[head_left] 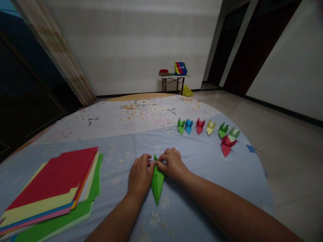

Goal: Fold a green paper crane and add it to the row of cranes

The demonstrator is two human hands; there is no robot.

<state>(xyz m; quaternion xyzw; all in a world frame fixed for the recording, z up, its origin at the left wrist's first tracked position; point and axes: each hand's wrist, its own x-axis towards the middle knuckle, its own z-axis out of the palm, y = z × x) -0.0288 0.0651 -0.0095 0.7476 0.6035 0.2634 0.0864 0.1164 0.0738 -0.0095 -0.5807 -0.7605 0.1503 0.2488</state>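
A long green folded paper piece point(157, 183) lies on the floral cloth point(196, 188), its narrow tip pointing toward me. My left hand point(139, 178) presses on its left upper edge with fingers curled and pinched. My right hand point(172, 164) pinches the top point from the right, fingers closed. Both hands meet at the upper tip of the paper.
A stack of coloured paper sheets point(54, 190), red on top, lies at the left. Several finished folded paper figures point(199, 126) stand in a row at the right, a red one point(226, 145) nearer. A small table point(174, 80) stands by the far wall.
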